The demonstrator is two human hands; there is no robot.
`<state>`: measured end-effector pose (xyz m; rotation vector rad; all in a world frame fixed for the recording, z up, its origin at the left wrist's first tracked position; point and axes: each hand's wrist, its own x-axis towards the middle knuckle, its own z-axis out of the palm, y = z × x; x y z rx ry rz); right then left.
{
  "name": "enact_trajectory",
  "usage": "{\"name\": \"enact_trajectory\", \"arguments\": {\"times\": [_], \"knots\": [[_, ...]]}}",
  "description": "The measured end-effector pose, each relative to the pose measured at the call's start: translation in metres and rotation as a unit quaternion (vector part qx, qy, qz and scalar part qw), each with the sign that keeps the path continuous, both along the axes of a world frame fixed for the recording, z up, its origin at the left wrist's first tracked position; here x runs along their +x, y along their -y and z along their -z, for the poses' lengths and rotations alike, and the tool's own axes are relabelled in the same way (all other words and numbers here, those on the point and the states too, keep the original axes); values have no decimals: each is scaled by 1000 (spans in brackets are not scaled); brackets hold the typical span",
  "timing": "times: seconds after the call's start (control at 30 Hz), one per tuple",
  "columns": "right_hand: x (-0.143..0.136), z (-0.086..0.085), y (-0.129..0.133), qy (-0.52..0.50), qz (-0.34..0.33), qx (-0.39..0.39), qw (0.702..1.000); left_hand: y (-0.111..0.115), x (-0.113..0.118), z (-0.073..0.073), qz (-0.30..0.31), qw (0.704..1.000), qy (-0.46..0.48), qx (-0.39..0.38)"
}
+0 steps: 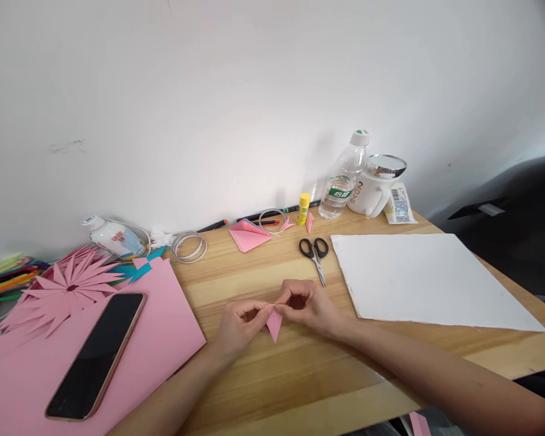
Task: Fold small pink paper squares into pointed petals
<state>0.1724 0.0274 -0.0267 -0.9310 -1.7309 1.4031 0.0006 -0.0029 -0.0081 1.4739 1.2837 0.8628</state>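
Observation:
A small folded pink paper piece is pinched between my two hands, its pointed end hanging down toward me. My left hand grips its upper left edge between thumb and fingertips. On the other side, my right hand pinches the upper right edge, with the fingertips of both hands nearly touching. Black-handled scissors lie just beyond my right hand on the wooden table. Farther back are a stack of folded pink paper, a yellow glue stick and two small folded pink pieces.
Pink sheets with a black phone and pink pointed paper shapes cover the left. A white board lies right. Along the wall stand a water bottle, a white mug, tape rolls and a white bottle.

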Motion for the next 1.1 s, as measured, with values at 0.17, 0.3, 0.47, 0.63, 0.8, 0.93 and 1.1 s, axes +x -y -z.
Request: {"name": "enact_trajectory", "arguments": {"times": [0.17, 0.3, 0.47, 0.63, 0.8, 0.93, 1.1], "knots": [[0, 2, -3, -15, -74, -88, 993, -1, -3, -4, 38, 998, -43, 7], [1, 0, -6, -8, -82, -110, 990, -3, -2, -1, 43, 997, 11, -62], [3, -1, -4, 28, -68, -59, 996, -4, -1, 4, 54, 991, 44, -116], [4, 3, -2, 22, -82, -56, 995, -7, -5, 7, 87, 984, 47, -150], [2, 4, -4, -25, -51, -109, 992, -9, -7, 7, 82, 984, 51, -149], [0, 0, -5, -53, -34, -125, 990, -8, -4, 7, 81, 985, 58, -144], [1, -3, -4, -85, -56, -116, 988, -3, -4, 5, 2, 999, 22, -26]]}}
